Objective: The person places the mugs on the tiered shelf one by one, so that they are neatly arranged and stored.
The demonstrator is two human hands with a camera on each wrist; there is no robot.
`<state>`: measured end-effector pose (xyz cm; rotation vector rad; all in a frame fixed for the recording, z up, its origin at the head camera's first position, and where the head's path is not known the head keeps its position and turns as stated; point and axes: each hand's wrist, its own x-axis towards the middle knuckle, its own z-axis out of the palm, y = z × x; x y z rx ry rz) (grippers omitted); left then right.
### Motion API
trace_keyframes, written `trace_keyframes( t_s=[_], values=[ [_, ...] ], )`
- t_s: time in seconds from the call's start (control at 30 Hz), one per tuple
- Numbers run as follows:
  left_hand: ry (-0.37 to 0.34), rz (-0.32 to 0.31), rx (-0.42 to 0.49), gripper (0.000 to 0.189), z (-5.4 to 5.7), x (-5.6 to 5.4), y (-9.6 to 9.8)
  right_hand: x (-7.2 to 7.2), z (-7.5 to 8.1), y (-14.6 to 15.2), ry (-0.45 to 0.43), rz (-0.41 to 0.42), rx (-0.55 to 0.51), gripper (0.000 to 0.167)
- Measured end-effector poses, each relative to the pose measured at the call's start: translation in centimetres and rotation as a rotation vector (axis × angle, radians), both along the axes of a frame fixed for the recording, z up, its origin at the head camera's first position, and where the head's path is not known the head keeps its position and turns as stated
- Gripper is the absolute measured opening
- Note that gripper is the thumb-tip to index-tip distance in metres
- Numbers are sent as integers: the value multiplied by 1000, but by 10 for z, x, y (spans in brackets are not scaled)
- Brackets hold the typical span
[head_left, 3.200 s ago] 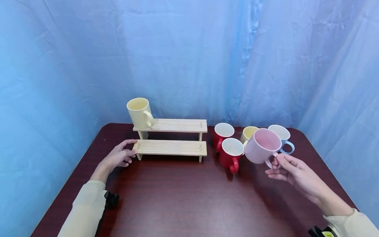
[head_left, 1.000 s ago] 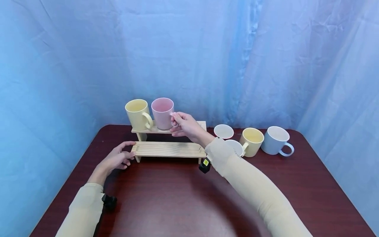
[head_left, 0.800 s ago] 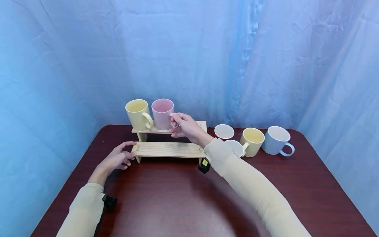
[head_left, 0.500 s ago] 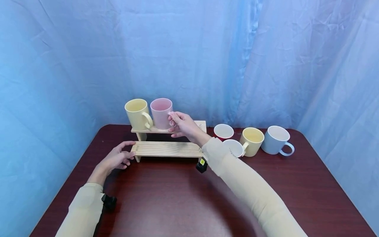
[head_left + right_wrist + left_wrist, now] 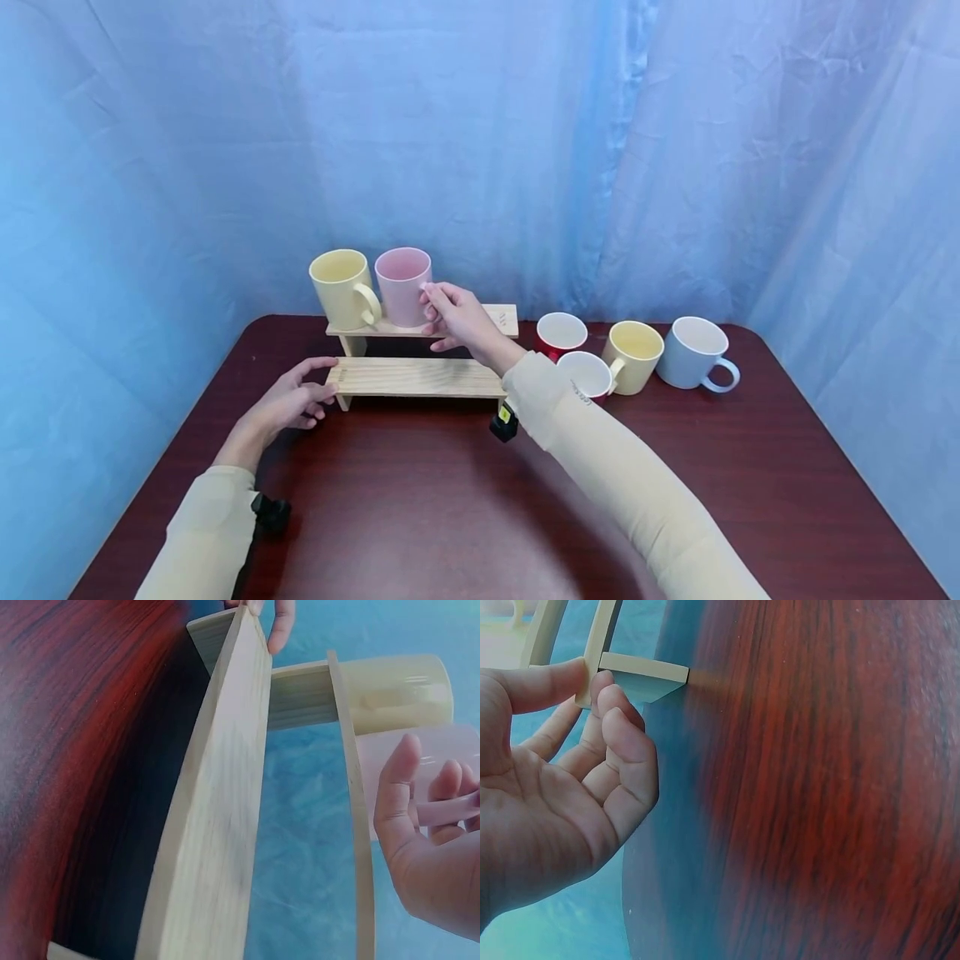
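On the desk (image 5: 397, 508), a wooden rack (image 5: 417, 377) carries on its upper board (image 5: 501, 319) a yellow mug (image 5: 339, 293) and, beside it, a pink mug (image 5: 401, 292), pinched by the right hand (image 5: 463, 323). The left hand (image 5: 287, 403) holds the lower board (image 5: 435, 380) at its left end. Right of the rack stand two red mugs (image 5: 584, 375), another yellow mug (image 5: 634, 367) and a light blue mug (image 5: 686, 365).

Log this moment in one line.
Right hand: grips pink mug by handle; left hand: grips lower shelf, left end; upper shelf: pink mug beside yellow mug

Bright cool light, soft shadows, pale glare on the tabletop (image 5: 412, 521)
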<state>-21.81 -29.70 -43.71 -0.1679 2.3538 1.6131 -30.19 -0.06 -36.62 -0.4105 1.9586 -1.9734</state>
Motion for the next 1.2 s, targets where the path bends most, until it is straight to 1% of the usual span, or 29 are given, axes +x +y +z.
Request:
trace_keyframes(
  t_s=[0.13,0.2,0.3,0.43,0.6,0.7,0.83,0.93,1.0,1.1,1.2],
  values=[
    [6,-10,7,59,1,-1,3,-3,3,4,-3,-1,59,38],
    [4,-12,13,60,2,-2,4,-3,3,8,10,-8,99,42],
    [1,-10,17,60,2,-3,5,-1,5,17,52,-31,153,45],
    [-5,5,10,59,0,-2,3,7,11,38,131,-53,215,45],
    [-1,13,3,59,-3,2,0,23,23,75,189,7,236,42],
    [7,18,11,58,-3,3,0,39,28,103,207,45,236,39],
    [18,15,18,58,-4,5,0,62,29,142,216,56,240,40],
    [22,21,16,58,-4,5,0,78,21,171,209,47,237,43],
    [26,26,14,58,-4,5,0,88,12,192,194,37,229,45],
    [34,27,3,58,-3,6,0,103,-10,220,151,13,202,47],
    [35,23,-9,57,-3,7,-1,118,-34,240,89,-3,169,49]
  ],
)
